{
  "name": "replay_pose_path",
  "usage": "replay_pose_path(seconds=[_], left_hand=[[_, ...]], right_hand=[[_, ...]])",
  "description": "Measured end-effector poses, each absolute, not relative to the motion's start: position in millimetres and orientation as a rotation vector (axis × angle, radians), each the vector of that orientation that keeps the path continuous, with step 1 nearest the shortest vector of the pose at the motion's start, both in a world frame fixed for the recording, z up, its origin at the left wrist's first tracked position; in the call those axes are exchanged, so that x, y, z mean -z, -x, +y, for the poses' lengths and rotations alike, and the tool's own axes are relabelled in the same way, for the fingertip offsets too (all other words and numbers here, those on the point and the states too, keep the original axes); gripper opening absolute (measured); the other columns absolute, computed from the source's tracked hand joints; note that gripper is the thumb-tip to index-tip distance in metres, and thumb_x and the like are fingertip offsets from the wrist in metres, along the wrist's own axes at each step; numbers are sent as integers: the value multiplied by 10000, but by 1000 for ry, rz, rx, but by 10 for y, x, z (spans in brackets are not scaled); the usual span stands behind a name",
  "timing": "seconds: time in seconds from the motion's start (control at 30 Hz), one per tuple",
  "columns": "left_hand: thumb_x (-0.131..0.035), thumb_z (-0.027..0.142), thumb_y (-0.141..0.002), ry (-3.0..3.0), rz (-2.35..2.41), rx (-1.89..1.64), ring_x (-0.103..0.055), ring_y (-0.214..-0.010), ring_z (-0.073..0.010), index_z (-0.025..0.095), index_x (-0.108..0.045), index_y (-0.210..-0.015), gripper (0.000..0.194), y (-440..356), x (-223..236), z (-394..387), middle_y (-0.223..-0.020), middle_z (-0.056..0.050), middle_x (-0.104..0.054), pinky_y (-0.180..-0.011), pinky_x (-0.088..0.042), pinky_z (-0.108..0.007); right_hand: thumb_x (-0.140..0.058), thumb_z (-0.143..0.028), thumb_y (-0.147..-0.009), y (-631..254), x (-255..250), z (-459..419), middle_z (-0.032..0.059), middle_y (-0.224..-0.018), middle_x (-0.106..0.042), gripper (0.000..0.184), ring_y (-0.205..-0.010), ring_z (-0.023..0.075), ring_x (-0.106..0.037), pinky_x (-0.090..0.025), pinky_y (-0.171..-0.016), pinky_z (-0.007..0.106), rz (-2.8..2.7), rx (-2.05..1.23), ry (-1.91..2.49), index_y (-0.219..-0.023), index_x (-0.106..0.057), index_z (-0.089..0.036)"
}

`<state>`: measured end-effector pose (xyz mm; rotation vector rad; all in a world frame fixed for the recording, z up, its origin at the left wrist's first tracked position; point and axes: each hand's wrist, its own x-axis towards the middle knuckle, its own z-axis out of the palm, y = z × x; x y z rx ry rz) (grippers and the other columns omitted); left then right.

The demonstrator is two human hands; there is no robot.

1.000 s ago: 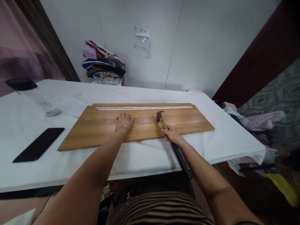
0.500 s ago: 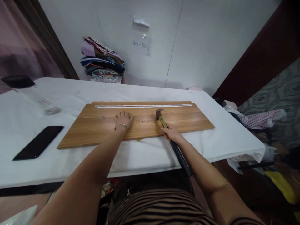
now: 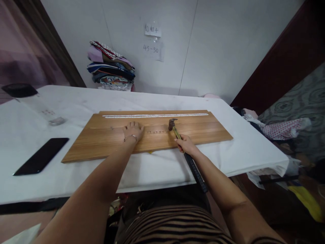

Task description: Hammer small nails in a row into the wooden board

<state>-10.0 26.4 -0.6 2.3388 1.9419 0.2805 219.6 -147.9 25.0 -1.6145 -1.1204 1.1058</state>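
A brown wooden board lies flat on the white-covered table. My left hand rests on it with the fingers spread, holding nothing. Wrapped round the middle of a claw hammer are the fingers of my right hand. The rusty hammer head is at the board's surface, at the right end of a short row of small nails; whether it touches a nail I cannot tell. Its black grip slants toward my body.
Two white strips run along the board's far side. A black phone lies left of the board, and a clear container with a black lid lies farther back. Folded clothes are stacked by the wall. Bundles of cloth sit off to the right.
The view has tilted very slightly. Both hands and the hammer keep nearly the same places on the board.
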Motion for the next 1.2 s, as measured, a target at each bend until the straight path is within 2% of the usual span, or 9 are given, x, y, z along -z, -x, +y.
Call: replay_pose_path(seconds=[0.23,0.4,0.63,1.2], left_hand=[[-317,449,-959,-2347,1945,-271,-428,-1402,-340,147,-611,-1323,557,100,-3,258,-1493,-198,-535,-1117,-334,-504],[-321,441,-956,-2349,1947,-268,-424,-1404,-335,134,-605,-1325,558,97,-7,253,-1498,-191,-532,-1129,-331,-495],[-311,439,-957,-2360,1949,-279,-439,-1395,-337,125,-611,-1320,566,94,-19,242,-1495,-200,-533,-1116,-341,-500],[-324,439,-947,-2353,1943,-276,-462,-1368,-347,135,-625,-1298,553,93,-39,229,-1461,-205,-561,-1097,-350,-510]], right_hand=[[-607,-381,-791,-2194,-272,-1492,-97,-371,-445,244,-302,93,-379,-270,-337,205,-1123,-1113,1617,-718,-413,-251],[-589,-353,-800,-2207,-250,-1481,-95,-369,-447,209,-296,95,-365,-267,-328,211,-1119,-1112,1594,-732,-421,-250],[-607,-423,-782,-2215,-221,-1481,-98,-363,-442,259,-293,95,-361,-271,-333,216,-1129,-1100,1578,-727,-418,-255],[-615,-440,-749,-2214,-231,-1500,-103,-379,-456,275,-290,88,-361,-269,-329,216,-1110,-1126,1574,-734,-409,-258]])
